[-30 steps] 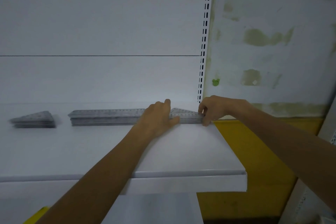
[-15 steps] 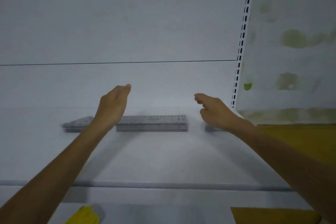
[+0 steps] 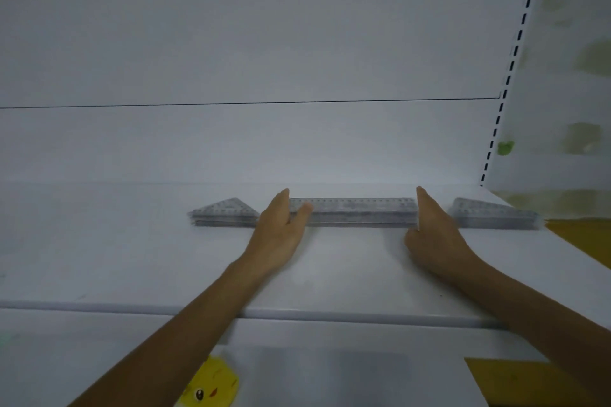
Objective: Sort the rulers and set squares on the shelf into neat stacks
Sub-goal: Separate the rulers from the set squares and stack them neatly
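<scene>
- Ruler stack (image 3: 353, 211), on shelf (image 3: 132, 258): between the hands.
- Left hand (image 3: 281, 231), right hand (image 3: 433, 235): fingers straight, flat against its ends.
- Set-square stack (image 3: 226, 213): just outside left hand.
- Second set-square stack (image 3: 492, 215): outside right hand.

I couldn't read any text. The ruler stack (image 3: 358, 211) showed graduation ticks only, its numerals too blurred. Same on the left set-square stack (image 3: 224, 213) and the right set-square stack (image 3: 492, 215). The yellow item (image 3: 213, 382) showed a cartoon face, with no lettering legible.
</scene>
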A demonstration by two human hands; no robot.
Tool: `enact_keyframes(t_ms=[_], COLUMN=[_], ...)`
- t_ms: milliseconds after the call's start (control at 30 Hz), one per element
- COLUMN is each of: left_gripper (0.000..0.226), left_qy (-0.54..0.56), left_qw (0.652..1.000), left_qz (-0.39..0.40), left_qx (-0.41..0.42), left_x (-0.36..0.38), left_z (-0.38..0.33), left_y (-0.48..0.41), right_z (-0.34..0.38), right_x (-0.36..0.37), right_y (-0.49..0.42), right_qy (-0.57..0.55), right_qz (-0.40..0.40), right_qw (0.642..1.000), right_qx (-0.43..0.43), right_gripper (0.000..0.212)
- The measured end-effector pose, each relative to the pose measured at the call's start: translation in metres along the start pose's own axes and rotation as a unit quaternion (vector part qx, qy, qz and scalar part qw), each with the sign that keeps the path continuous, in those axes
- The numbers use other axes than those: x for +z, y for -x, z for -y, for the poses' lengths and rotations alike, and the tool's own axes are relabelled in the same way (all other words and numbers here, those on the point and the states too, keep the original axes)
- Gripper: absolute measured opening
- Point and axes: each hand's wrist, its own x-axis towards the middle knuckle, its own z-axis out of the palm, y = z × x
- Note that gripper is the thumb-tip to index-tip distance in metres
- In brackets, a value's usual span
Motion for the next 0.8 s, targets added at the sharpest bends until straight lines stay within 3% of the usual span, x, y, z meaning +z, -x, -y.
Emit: enact_keyframes(t_ms=[133,300,400,533,600,667,733,800], left_gripper=[0.072,0.075,0.079,0.053,0.066,0.076,0.075,0.07], left_qy=[-0.014,-0.007,-0.022,-0.046,-0.06,-0.104,-0.137,-0.162], left_qw=[0.999,0.996,0.995,0.996,0.995,0.992,0.989,0.983], left_qz=[0.034,0.073,0.08,0.075,0.078,0.071,0.052,0.037], left_qx=[-0.018,-0.046,-0.05,-0.028,-0.015,0.008,0.032,0.075], left_x=[0.001,-0.004,-0.005,-0.009,-0.008,-0.006,-0.01,-0.02], left_z=[-0.002,-0.002,-0.003,-0.005,-0.004,-0.003,-0.002,0.001], left_y=[-0.003,-0.002,0.0,0.0,0.001,0.004,0.008,0.013], right_z=[0.001,-0.002,-0.002,0.001,0.003,0.004,0.006,0.007], right_x=[0.003,0.002,0.002,0.0,0.001,0.0,0.001,0.002], right_y=[0.001,-0.002,-0.002,0.002,0.004,0.005,0.007,0.01], right_qy=[-0.006,0.021,0.029,0.029,0.023,0.014,0.025,0.057], right_qz=[-0.003,0.0,-0.002,-0.011,-0.016,-0.023,-0.042,-0.072], right_qw=[1.0,0.999,0.999,0.999,0.999,0.999,0.998,0.996], right_qx=[0.029,0.045,0.031,0.029,0.035,0.042,0.045,0.014], right_gripper=[0.062,0.029,0.023,0.02,0.022,0.043,0.064,0.067])
